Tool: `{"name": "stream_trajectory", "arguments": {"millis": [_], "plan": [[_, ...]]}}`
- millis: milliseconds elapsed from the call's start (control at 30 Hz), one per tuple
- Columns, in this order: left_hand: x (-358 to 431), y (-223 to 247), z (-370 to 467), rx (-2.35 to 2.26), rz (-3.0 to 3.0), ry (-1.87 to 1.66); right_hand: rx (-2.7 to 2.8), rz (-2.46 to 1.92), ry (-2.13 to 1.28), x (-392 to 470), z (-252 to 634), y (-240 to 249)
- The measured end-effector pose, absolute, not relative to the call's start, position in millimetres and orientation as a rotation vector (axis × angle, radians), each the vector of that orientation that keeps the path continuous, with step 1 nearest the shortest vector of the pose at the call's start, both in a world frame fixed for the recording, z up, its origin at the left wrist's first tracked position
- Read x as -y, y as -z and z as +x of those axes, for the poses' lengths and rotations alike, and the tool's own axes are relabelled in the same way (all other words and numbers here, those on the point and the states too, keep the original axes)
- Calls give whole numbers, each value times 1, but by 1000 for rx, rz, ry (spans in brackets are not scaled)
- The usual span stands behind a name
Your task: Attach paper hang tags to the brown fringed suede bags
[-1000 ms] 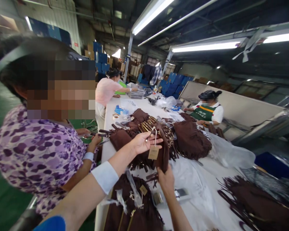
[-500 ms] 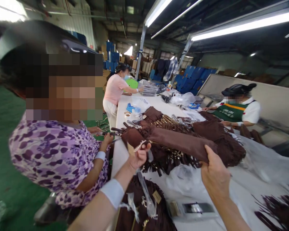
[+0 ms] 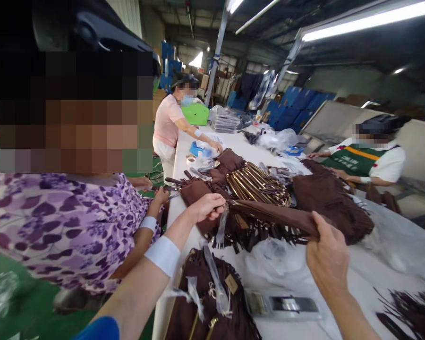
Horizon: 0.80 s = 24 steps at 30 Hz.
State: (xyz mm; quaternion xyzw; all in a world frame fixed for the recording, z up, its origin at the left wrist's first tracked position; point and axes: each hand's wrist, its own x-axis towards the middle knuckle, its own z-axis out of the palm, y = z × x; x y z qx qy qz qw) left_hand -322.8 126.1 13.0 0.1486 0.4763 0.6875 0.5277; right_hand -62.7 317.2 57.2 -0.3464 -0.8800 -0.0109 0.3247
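Bag (image 3: pixel 274 215), brown, held above table (image 3: pixel 181 163), inward from left edge; one end pinched by left hand (image 3: pixel 209 208), other grasped by right hand (image 3: pixel 327 250). Tautening apparently in hand; steady tension called for next.

A factory workshop: a long white bench (image 3: pixel 248 152) heaped with dark-brown fringed bags (image 3: pixel 329 203), stacked blue boxes (image 3: pixel 301 101), white tube lights (image 3: pixel 371 21) overhead.

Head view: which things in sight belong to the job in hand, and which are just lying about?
Job in hand:
brown bag, held between left hand and right hand
probably the brown fringed bags piled beyond it

Apparently just lying about:
tape roll
loose clear plastic
blue boxes in the background
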Motion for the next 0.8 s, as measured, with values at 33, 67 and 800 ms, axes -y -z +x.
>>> {"name": "stream_trajectory", "arguments": {"millis": [33, 67, 800], "plan": [[-120, -8, -330, -1228, 377, -1618, 2333, -935, 61, -309, -61, -50], [-114, 0, -336, -1315, 385, -1593, 2385, -967, 115, -299, -60, -39], [-23, 132, -288, -2236, 508, -1356, 3087, -664, 298, -201, -18, 57]]}}
